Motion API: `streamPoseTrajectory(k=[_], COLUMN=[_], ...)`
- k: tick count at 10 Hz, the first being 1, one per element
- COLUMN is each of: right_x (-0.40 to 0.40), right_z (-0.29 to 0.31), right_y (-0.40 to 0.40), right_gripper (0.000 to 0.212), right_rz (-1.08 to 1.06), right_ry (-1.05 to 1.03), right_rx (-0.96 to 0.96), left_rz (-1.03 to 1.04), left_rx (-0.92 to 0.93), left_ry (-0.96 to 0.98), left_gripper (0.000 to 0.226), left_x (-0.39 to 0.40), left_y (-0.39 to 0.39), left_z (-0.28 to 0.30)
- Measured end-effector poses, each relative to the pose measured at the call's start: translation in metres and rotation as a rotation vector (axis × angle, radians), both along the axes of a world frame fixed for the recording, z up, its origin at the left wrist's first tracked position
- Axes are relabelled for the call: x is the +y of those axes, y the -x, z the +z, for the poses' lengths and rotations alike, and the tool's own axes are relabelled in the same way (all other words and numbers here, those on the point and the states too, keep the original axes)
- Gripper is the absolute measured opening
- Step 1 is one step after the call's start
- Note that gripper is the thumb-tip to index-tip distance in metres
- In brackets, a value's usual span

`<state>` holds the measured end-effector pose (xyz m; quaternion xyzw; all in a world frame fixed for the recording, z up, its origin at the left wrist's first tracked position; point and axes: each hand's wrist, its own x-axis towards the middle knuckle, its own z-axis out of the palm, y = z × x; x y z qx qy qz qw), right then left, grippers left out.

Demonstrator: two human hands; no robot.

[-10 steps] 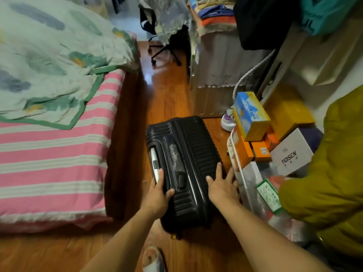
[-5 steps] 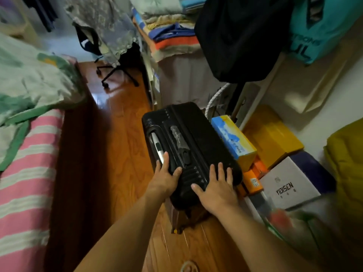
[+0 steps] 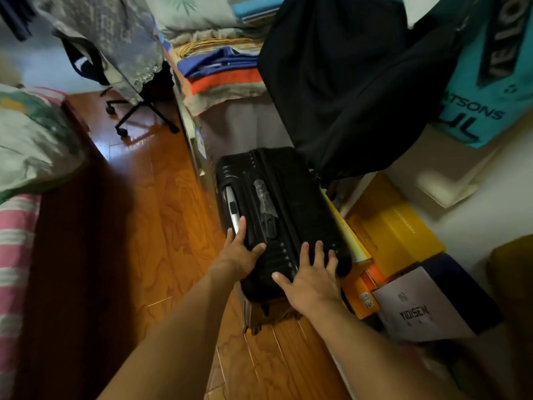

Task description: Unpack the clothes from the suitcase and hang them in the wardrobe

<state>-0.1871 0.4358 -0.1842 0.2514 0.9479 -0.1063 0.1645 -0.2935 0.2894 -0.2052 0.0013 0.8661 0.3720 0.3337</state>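
**Both palms flat on the closed case**

Both of your hands lie spread on the black suitcase: your left hand (image 3: 240, 252) rests near its left edge, fingertips just touching the silver bar of the telescopic handle (image 3: 232, 209), and your right hand (image 3: 310, 277) presses flat near the right edge, thumb splayed toward you. Neither hand curls round anything; the fingers are straight and apart.

The suitcase (image 3: 282, 203) lies on the wooden floor (image 3: 150, 226), its near end lifted a little, since a wheel (image 3: 251, 327) shows beneath it clear of the boards. Its far end is tucked under a hanging black garment (image 3: 346, 82), and its right edge runs against the yellow box (image 3: 395, 226) and the white YIDISEN box (image 3: 418, 310).

Since a second ago the case has swung from lying open on the floor beside the bed (image 3: 17, 226) toward the clutter along the wall, and your right hand has moved from the side edge onto the top face. Your left hand keeps its place by the handle.

For the task, that reads as positioning only: the shell is shut, no clothes are out, and the wardrobe is not clearly in sight. You likely need the case laid flat with room for the lid to swing before the zip can be worked.
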Motion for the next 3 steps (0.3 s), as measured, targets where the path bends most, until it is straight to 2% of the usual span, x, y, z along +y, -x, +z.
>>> streamPoseTrajectory(k=[1,2,3], right_x=[0.002,-0.003,-0.005], right_z=[0.0,0.006,0.024], right_y=[0.008,0.009,0.006], right_gripper=[0.102,0.104,0.102], right_rz=[-0.004,-0.032,-0.101], right_ry=[-0.023,0.034,0.042], right_rx=[-0.02,-0.067,-0.127], left_rz=[-0.01,-0.127,-0.229], left_rx=[0.008,0.04,0.116], left_ry=[0.018,0.152,0.199], left_gripper=[0.085,0.078,0.074], left_x=[0.004,0.001,-0.018], left_y=[0.005,-0.01,-0.053], left_z=[0.005,0.02,0.046])
